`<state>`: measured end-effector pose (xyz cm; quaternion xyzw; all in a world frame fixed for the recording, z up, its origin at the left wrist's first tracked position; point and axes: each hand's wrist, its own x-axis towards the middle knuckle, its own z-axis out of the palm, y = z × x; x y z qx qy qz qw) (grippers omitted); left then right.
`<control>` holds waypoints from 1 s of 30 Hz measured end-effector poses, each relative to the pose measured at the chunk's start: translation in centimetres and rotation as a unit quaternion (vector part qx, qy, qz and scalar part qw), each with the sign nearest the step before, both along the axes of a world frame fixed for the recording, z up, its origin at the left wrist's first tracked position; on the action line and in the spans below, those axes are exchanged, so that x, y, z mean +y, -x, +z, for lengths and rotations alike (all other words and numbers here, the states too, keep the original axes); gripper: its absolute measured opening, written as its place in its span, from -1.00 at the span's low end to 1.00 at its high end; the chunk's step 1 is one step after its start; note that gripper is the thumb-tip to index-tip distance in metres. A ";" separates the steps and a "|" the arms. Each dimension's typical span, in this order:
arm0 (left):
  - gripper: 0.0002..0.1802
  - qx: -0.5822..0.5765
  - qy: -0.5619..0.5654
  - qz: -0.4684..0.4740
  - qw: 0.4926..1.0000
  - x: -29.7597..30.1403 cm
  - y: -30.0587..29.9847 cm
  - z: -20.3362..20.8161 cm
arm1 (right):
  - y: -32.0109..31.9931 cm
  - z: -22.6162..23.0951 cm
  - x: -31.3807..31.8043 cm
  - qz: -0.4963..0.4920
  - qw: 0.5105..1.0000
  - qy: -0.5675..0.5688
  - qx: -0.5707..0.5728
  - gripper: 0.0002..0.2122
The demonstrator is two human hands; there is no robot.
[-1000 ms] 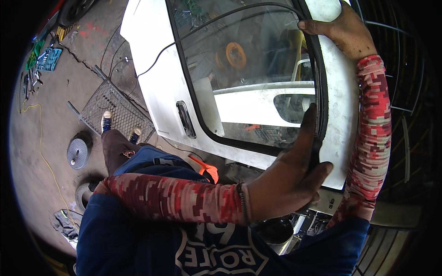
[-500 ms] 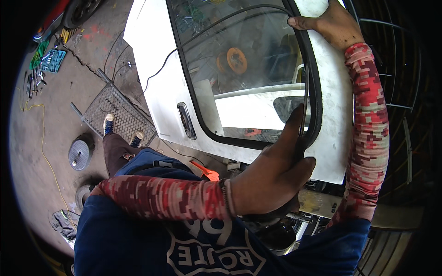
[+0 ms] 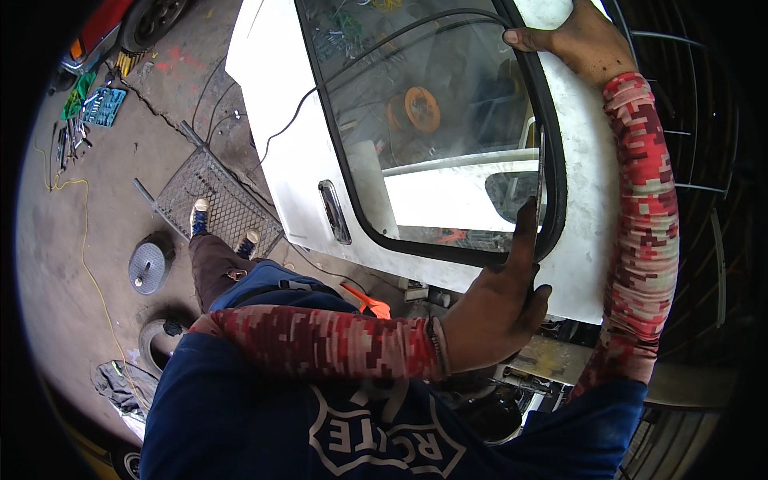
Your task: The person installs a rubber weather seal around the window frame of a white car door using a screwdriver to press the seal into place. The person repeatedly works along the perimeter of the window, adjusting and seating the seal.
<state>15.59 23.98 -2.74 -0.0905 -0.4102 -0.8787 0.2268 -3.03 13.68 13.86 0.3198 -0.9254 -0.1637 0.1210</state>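
Near: left hand (image 3: pixel 492 316), forearm across body, grasping a thin metal rod (image 3: pixel 542 164), index stretched along it. Rod barely showed a second ago; now plain beside the black seal (image 3: pixel 554 204), so work sits at the seal's inner edge, on the white door (image 3: pixel 588 208). Farther: right hand (image 3: pixel 580 44), arm raised, thumb on seal; other fingers hidden, cannot tell.
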 end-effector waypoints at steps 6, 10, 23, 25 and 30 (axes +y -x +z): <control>-0.17 -0.039 -0.086 -0.199 0.975 -2.1 0.8 -1.7 | 0.6 -0.3 0.5 0.029 0.999 0.008 0.026 -0.08; -0.30 -0.040 -0.181 -0.296 0.937 -5.1 -0.3 0.5 | 1.0 -0.1 0.8 0.086 0.996 0.007 0.027 -0.10; -0.52 -0.039 -0.013 -0.133 0.990 -3.1 1.4 0.1 | 2.4 0.4 0.9 0.027 0.998 -0.017 0.053 0.04; -0.54 -0.046 0.066 -0.050 0.995 -2.7 2.1 -0.4 | 1.1 0.4 0.0 0.036 0.997 -0.026 0.070 0.08; -0.64 -0.018 -0.010 -0.097 0.995 -3.2 2.4 0.6 | -1.1 0.0 -0.3 0.060 0.995 -0.033 0.078 0.09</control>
